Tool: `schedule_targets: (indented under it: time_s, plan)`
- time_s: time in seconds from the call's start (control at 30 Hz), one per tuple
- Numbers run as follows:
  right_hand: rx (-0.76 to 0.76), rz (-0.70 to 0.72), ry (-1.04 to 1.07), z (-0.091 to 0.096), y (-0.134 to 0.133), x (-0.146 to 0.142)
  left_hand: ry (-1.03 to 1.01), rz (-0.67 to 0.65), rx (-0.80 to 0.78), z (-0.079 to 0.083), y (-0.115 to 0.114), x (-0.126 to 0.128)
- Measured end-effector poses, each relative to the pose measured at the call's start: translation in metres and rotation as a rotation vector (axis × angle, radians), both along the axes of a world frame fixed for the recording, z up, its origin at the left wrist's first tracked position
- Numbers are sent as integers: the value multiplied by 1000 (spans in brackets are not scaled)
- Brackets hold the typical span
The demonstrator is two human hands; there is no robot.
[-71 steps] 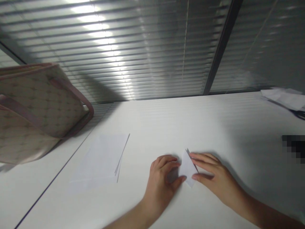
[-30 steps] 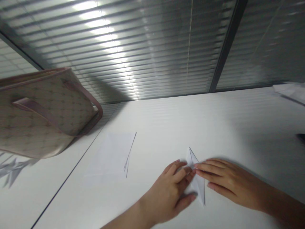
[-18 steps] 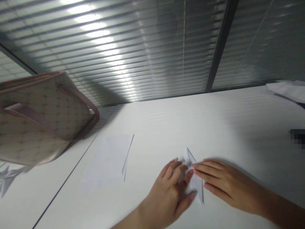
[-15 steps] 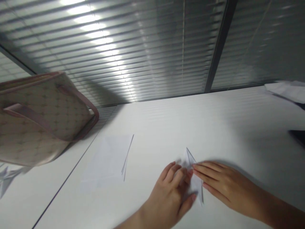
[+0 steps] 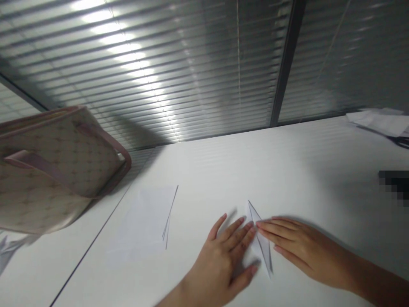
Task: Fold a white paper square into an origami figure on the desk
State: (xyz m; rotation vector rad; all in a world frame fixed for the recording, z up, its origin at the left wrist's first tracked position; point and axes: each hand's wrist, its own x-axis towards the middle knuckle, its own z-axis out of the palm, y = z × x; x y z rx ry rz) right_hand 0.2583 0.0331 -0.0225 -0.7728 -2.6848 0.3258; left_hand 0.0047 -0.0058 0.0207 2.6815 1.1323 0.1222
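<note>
In the head view, the left hand (image 5: 223,258) is spreading its fingers, tips resting on a slim, pointed, folded white paper (image 5: 263,246) lying on the smooth white desk (image 5: 217,170). The right hand (image 5: 295,243) is stretching its fingers close together onto the opposite edge, thumb apart. Flat white paper sheets (image 5: 143,221) are lying leftward, near a cream patterned handbag with pink handles (image 5: 60,162).

My left hand (image 5: 220,258) and right hand (image 5: 297,245) are bare, with slim fingers (image 5: 273,230) narrowing toward the tips; my forearms (image 5: 367,273) are bare too, up to where they leave view.
</note>
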Motion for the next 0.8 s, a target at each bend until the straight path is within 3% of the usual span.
schedule_targets:
  time_s: [0.23, 0.5, 0.8]
  plan:
    - [-46, -2, -4, 1, 1, 1, 31, -73, -110, 8, 9, -6]
    - [29, 42, -40, 7, 2, -5, -11, -38, -92, 4, 8, -8]
    - [110, -15, 35, -3, -3, -8, 8, -63, -17, 11, 12, -10]
